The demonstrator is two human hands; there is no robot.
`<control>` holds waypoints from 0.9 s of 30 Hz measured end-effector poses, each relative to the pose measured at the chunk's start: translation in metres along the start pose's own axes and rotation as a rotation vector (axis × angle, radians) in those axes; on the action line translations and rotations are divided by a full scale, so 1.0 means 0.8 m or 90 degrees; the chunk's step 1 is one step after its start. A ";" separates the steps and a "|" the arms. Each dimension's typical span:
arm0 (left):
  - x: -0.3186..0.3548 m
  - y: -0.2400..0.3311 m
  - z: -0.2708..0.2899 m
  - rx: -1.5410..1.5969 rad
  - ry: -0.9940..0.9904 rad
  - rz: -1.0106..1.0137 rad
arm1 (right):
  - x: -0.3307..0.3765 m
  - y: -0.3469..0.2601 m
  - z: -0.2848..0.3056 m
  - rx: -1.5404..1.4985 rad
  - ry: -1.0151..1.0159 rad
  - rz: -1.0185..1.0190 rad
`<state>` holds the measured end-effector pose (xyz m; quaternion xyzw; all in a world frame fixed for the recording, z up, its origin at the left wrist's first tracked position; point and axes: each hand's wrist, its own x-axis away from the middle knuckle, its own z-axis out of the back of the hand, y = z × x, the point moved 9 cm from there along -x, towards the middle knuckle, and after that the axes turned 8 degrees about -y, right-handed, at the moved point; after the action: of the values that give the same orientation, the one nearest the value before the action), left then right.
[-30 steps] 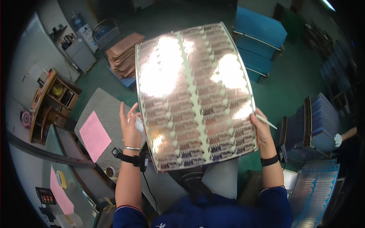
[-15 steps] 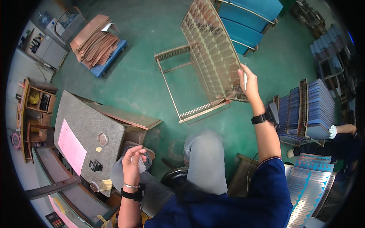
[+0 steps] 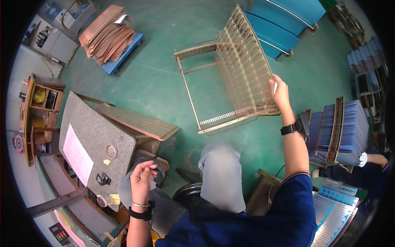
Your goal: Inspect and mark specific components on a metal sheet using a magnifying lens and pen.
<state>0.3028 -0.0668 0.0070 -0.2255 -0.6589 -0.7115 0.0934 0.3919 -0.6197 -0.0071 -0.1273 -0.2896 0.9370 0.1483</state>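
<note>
At the right edge of the patterned panel (image 3: 246, 61): right hand (image 3: 281, 94), its fingers hooked over the rim and gripping it, a slim white tool (image 3: 275, 87) tucked among them.
Over the left leg: left hand (image 3: 142, 178), fingers curled in around a crumpled white scrap (image 3: 154, 183), well apart from the panel.
Panel: on edge and leaning, at the right end of a slotted metal rack (image 3: 218, 119); whether its lower edge sits fully in the slots, I cannot tell.
Step in hand: judging by the pose, standing the panel in the rack, largely done, with the right hand steadying it.
Next move: seems to call for lining up both ends of the lower edge with matching slots, and for the grip to loosen only once the panel bears its own weight.
Counter: grey top (image 3: 92, 119) on the left, carrying a pink sheet (image 3: 78, 155), a round dish (image 3: 111, 151) and a small black stand (image 3: 103, 179).
Beyond the rack: copper-coloured sheets (image 3: 108, 41) stacked on a blue pallet (image 3: 133, 48); large blue boards (image 3: 284, 18) behind the panel.
Far right: a co-worker's white-gloved hand (image 3: 363, 159) beside racked blue panels (image 3: 349, 127).
</note>
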 end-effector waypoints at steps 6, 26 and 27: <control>0.003 0.003 -0.002 -0.016 -0.001 0.007 | -0.043 0.014 -0.022 0.075 -0.007 0.023; 0.023 0.013 0.046 -0.057 0.092 -0.007 | -0.037 0.010 -0.190 0.083 -0.195 -0.102; 0.028 0.014 0.055 -0.058 0.107 -0.002 | -0.024 0.017 -0.204 0.074 -0.236 -0.160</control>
<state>0.2962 -0.0212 0.0280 -0.1678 -0.6162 -0.7572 0.1371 0.4597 -0.5551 -0.1428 0.0930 -0.2709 0.9336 0.2152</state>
